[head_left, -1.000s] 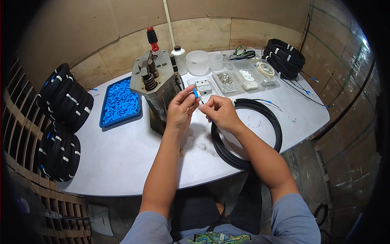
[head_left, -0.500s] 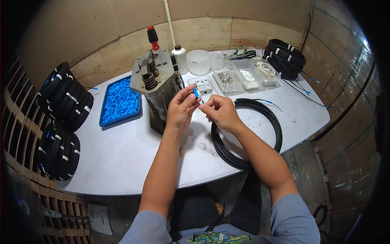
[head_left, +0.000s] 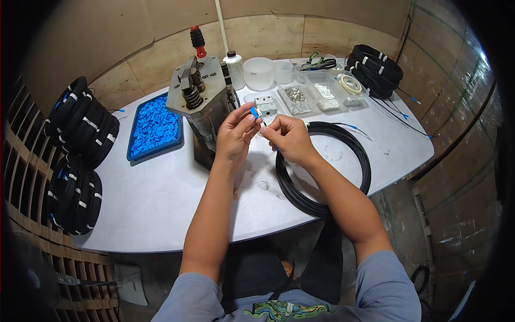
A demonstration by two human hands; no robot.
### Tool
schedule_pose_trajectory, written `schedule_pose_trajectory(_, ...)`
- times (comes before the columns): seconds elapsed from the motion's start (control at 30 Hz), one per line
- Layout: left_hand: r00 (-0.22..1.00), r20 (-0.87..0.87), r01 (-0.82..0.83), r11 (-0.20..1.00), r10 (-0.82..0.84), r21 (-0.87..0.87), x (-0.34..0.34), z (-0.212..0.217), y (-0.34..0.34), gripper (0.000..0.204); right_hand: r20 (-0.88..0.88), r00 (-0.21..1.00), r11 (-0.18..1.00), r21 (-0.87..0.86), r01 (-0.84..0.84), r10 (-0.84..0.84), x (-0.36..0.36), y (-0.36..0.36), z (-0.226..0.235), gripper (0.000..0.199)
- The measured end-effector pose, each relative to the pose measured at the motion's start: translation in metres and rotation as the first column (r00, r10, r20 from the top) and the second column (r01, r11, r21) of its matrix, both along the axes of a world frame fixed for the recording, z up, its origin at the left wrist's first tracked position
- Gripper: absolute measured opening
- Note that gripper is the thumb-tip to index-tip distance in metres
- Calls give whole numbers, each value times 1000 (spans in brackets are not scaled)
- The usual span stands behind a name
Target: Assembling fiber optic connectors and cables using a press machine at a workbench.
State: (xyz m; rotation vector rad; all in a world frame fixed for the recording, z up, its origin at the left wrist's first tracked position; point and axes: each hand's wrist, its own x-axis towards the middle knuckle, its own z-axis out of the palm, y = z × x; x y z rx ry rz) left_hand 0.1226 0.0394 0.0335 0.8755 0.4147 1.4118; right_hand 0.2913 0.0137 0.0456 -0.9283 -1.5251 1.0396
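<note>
Left hand (head_left: 235,138) had a blue connector piece (head_left: 254,113) pinched between thumb and fingers, up over the middle of the desk (head_left: 161,214), and the right hand (head_left: 292,140) was just beside it, fingertips closed on what looked like a thin black cable end (head_left: 264,124). Going left to right: black coils (head_left: 80,129) by the left edge, a tray (head_left: 155,153) of blue pieces (head_left: 156,126) near the back left corner, a metal press (head_left: 206,104) toward the back edge, then the hands, and a loose cable coil (head_left: 303,203) right of centre, reaching the front edge. My read: fitting step, cable to connector, couldn't tell how far in. Next move called for steady fingers and straight alignment imo.
</note>
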Motion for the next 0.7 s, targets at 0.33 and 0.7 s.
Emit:
schedule_pose_trajectory(0.33, 1000, -1, 16, 1000, -16, -8, 1, -1, -1, 33, 5, 1000, 1000, -20, -9, 9, 2, 1, -1, 23)
schedule_pose_trajectory(0.7, 1000, 4, 22, 1000, -22, -20, 0, 0, -1, 35, 1, 1000, 1000, -22, -4, 4, 2, 0, 1, 23)
